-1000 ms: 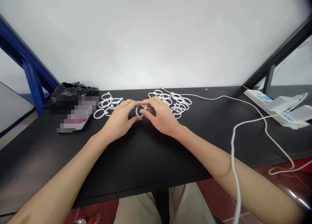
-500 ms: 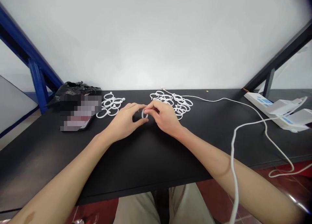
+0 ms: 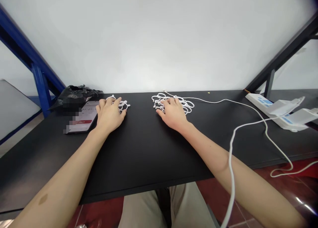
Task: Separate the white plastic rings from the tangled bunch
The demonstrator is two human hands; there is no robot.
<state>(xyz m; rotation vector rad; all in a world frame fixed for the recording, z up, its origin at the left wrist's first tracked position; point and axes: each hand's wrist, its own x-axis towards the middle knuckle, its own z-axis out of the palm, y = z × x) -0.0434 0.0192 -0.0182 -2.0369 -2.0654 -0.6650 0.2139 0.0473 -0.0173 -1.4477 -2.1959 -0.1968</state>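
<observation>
Two heaps of white plastic rings lie near the back of a black table (image 3: 149, 155). My left hand (image 3: 108, 115) rests palm down on the left heap of rings (image 3: 122, 104), its fingers spread over it. On the right heap of rings (image 3: 185, 104) lies my right hand (image 3: 172, 114), also flat with the fingers stretched out. Most of each heap is hidden under the hand on it. I cannot see a ring gripped in either hand.
A phone (image 3: 83, 120) lies just left of my left hand, with a crumpled black bag (image 3: 74, 92) behind it. A white cable (image 3: 231, 145) runs across the right side and over my right forearm. A white power strip (image 3: 280, 112) with plugs sits at the far right.
Both hands held one white ring together at the table's middle. They have since parted: the left went to the left heap, the right to the right heap. That ring is out of sight.
</observation>
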